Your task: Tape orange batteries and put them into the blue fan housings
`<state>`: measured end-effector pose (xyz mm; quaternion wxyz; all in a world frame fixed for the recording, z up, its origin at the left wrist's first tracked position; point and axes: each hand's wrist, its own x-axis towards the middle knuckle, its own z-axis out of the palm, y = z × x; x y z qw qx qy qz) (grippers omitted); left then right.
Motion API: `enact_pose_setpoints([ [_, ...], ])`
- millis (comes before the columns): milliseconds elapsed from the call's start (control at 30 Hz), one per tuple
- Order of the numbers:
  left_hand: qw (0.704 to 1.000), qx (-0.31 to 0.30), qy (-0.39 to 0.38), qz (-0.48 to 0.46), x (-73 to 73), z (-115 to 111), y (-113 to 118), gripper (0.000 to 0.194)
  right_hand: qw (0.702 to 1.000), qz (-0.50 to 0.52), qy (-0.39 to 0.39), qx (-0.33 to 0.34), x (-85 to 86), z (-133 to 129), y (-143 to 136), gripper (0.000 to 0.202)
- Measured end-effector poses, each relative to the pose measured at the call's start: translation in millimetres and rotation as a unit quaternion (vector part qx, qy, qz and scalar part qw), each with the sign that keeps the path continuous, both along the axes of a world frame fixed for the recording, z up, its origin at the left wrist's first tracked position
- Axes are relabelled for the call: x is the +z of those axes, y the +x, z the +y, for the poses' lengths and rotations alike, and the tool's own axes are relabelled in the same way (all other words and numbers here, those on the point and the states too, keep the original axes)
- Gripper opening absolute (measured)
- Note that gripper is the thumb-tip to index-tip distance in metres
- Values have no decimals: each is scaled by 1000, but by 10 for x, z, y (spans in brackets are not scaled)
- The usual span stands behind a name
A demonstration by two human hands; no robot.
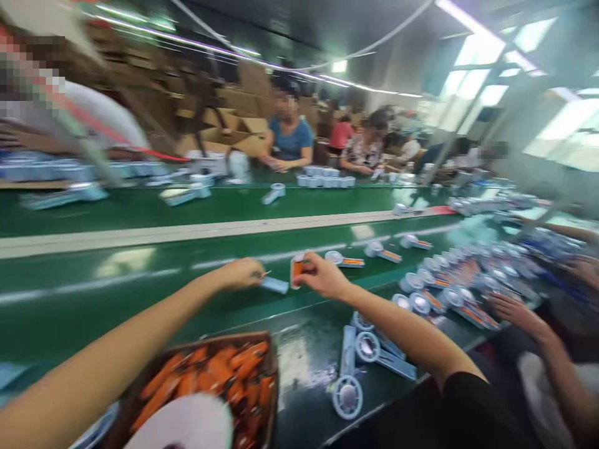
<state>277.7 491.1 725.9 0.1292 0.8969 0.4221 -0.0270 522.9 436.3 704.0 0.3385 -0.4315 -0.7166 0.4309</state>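
Observation:
Over the green conveyor belt [224, 240], my left hand [242, 273] is closed at one end of a light-blue plastic piece [275, 285]. The rest of that piece is hidden by the fingers. A thin pointed bit sticks out above it, too blurred to name. Just to the right, my right hand [325, 275] pinches a small orange part with a pale rim [296, 272] between thumb and fingers. The two pieces are close together but apart. Below my left forearm stands a brown bin [275, 374] of orange parts [215, 368], with a white disc [187, 424] in front.
Round-headed light-blue units [347, 397] lie by my right forearm, and several with orange strips [344, 259] sit on the belt. A co-worker's hand [519, 312] is at the right beside a crowded row of units. Other people [290, 137] sit across the belt.

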Motion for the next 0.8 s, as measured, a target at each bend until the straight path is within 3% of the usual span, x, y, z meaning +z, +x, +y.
enact_pose_setpoints([
  [100,997,61,-47,28,-143,241,-191,20,990,-131,45,9,-103,301,-231,33],
  [200,994,88,-54,21,-335,304,-309,20,971,-221,81,39,-187,420,-374,31],
  [433,994,101,-49,13,-448,300,-102,35,911,-395,103,56,-214,391,-520,29],
  [633,989,137,-49,8,-350,213,97,34,846,-519,89,81,-158,371,-619,42],
  [800,982,181,-49,-8,-16,-28,251,33,806,-573,90,114,-68,340,-765,42],
])
